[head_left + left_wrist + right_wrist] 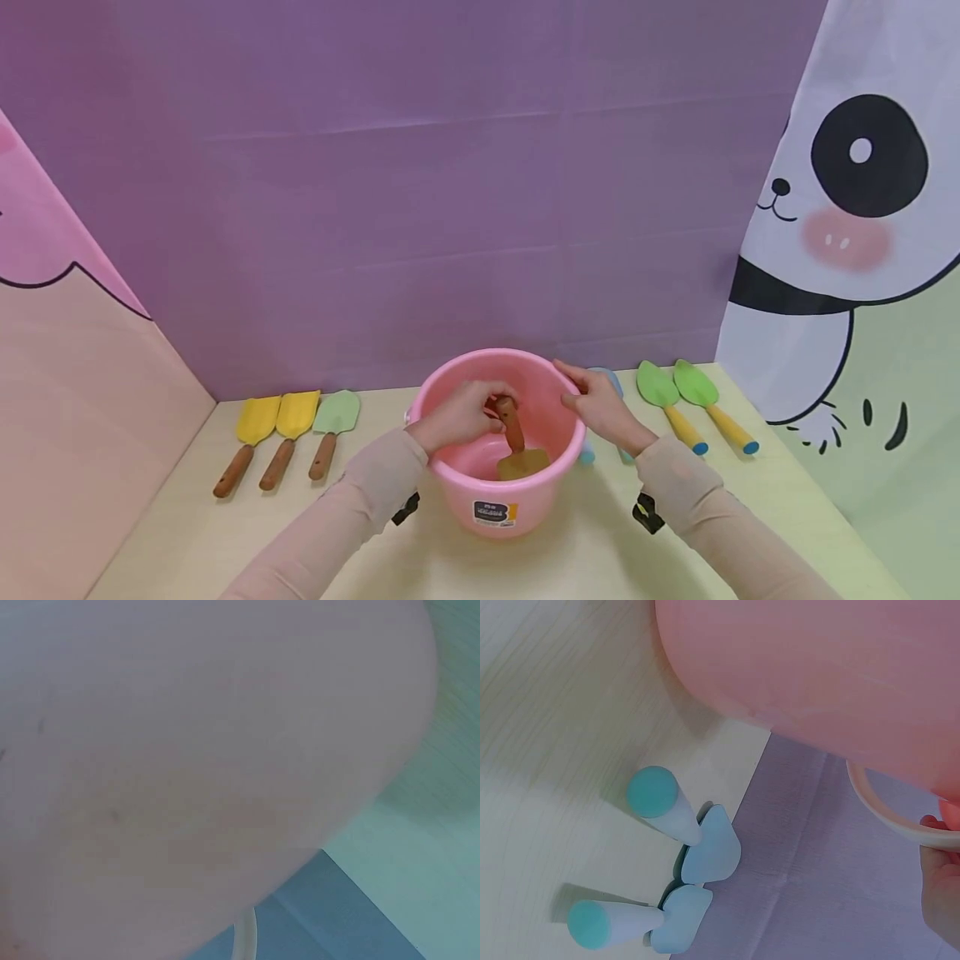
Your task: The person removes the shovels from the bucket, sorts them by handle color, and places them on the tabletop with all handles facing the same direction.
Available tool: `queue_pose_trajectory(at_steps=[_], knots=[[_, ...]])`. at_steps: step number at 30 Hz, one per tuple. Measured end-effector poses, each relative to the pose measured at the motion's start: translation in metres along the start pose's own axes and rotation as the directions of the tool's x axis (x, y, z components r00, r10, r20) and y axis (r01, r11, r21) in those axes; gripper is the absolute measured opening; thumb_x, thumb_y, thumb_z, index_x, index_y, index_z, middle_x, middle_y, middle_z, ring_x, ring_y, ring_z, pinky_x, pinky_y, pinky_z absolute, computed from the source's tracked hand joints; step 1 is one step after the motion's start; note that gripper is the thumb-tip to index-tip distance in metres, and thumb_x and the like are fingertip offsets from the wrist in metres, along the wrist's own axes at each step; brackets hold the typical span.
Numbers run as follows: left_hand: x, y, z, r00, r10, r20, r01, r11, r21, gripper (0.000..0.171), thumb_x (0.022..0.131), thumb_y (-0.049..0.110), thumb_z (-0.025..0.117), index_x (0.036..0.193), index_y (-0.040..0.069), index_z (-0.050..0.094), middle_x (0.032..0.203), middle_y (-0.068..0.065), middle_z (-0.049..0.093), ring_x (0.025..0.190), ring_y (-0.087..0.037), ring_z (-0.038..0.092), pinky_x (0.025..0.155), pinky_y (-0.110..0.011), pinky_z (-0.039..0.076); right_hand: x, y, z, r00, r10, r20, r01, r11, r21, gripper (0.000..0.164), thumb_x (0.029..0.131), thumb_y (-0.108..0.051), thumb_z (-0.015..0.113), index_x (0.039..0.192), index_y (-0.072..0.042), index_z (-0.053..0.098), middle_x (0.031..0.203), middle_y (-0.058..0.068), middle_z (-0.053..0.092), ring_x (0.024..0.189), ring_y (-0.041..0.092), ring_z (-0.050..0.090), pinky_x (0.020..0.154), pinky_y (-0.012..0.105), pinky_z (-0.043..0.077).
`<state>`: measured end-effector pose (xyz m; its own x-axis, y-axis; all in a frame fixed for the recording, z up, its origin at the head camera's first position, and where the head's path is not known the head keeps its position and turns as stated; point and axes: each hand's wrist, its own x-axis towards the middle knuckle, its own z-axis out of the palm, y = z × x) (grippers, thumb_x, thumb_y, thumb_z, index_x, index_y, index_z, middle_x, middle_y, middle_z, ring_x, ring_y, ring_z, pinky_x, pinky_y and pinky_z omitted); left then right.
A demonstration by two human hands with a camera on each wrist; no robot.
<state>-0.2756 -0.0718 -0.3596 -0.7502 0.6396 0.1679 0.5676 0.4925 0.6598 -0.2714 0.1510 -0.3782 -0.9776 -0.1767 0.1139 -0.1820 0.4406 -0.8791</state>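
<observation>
A pink bucket (498,508) stands on the table in the middle of the head view. My left hand (471,410) reaches inside it and holds the wooden handle of a small yellow shovel (525,464), whose blade points down within the bucket. On the right side of the rim, my right hand (600,408) grips with thumb and fingers; its fingers (934,859) appear by the white bail handle (889,819) in the right wrist view. A pale curved wall of the bucket (225,750) fills most of the left wrist view, hiding the left hand.
Left of the bucket lie two yellow shovels (298,414) and a pale green shovel (337,412). To the right are two green trowels (696,383) with yellow handles. Two light blue trowels (712,847) lie beside the bucket, partly covered in the head view. A purple backdrop (465,208) rises behind the table.
</observation>
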Motion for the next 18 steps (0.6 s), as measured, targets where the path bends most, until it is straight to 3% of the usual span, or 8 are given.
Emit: queue_pose_trajectory(at_steps=[4,9,15,18], knots=[[-0.0007,-0.0002,0.0006,1.0,0.005,0.03,-0.005,1.0,0.017,0.026,0.076,-0.008,0.061,0.096,0.008,0.062,0.081,0.0,0.059,0.077,-0.016,0.053,0.065,-0.021,0.045,0.0002,0.0012,-0.0003,1.0,0.006,0.003,-0.006,1.0,0.003,0.053,0.087,-0.002,0.05,0.139,-0.003,0.039,0.134,0.02,0.047,0.098,0.031,0.061,0.08,0.042,0.053],[-0.0016,-0.0002,0.0009,0.992,0.003,0.124,-0.002,1.0,-0.007,0.016,0.08,-0.005,0.061,0.084,0.01,0.063,0.073,0.003,0.068,0.071,-0.01,0.057,0.065,-0.022,0.044,-0.0007,-0.0001,-0.0003,1.0,0.011,0.008,-0.011,1.0,-0.002,0.053,0.087,-0.002,0.05,0.139,-0.005,0.038,0.135,0.019,0.047,0.099,0.03,0.061,0.078,0.039,0.053],[-0.0016,-0.0013,0.0011,0.985,-0.021,0.173,0.022,1.0,-0.004,0.015,0.08,-0.003,0.062,0.082,0.01,0.068,0.072,0.004,0.07,0.073,-0.006,0.06,0.069,-0.022,0.048,-0.0013,-0.0009,-0.0004,1.0,0.015,0.013,-0.015,1.0,0.006,0.054,0.087,-0.002,0.05,0.139,-0.005,0.038,0.135,0.018,0.047,0.096,0.03,0.061,0.076,0.039,0.053],[-0.0015,-0.0022,0.0024,0.978,-0.064,0.2,0.062,0.998,0.013,0.012,0.078,-0.003,0.065,0.084,0.006,0.068,0.071,0.002,0.071,0.07,-0.005,0.063,0.069,-0.021,0.051,-0.0015,-0.0004,-0.0009,1.0,0.013,0.013,-0.013,1.0,0.004,0.053,0.087,-0.002,0.05,0.139,-0.005,0.037,0.135,0.019,0.047,0.096,0.031,0.061,0.077,0.04,0.053]])
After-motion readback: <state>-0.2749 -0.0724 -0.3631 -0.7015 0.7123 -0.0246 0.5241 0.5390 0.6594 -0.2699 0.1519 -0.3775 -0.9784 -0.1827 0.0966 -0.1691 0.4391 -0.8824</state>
